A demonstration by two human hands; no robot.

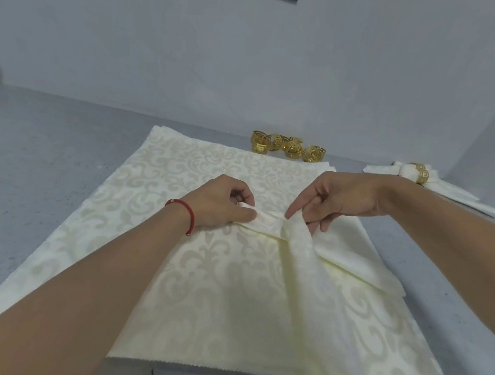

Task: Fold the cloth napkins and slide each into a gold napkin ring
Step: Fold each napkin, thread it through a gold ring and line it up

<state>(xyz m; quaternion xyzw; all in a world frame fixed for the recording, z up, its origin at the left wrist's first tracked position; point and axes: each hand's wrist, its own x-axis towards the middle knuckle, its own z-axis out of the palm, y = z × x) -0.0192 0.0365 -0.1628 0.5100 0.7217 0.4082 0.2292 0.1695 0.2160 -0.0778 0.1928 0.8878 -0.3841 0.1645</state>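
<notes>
Both hands, left (pixel 223 201) and right (pixel 341 200), each have their grip pinched on the folded napkin (pixel 270 223) atop the napkin stack (pixel 155 183), with four rings (pixel 288 146) beyond on the tabletop (pixel 46 141).

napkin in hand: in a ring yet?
No. The folded napkin is pinched by both hands, left, right; loose rings sit behind.

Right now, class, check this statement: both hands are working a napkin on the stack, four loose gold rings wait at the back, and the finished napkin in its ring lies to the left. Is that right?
Not quite. The finished napkin in its gold ring lies at the far right, as the head view shows. The rest holds: the left hand and right hand work a napkin on the stack, and four loose gold rings wait at the back.
</notes>
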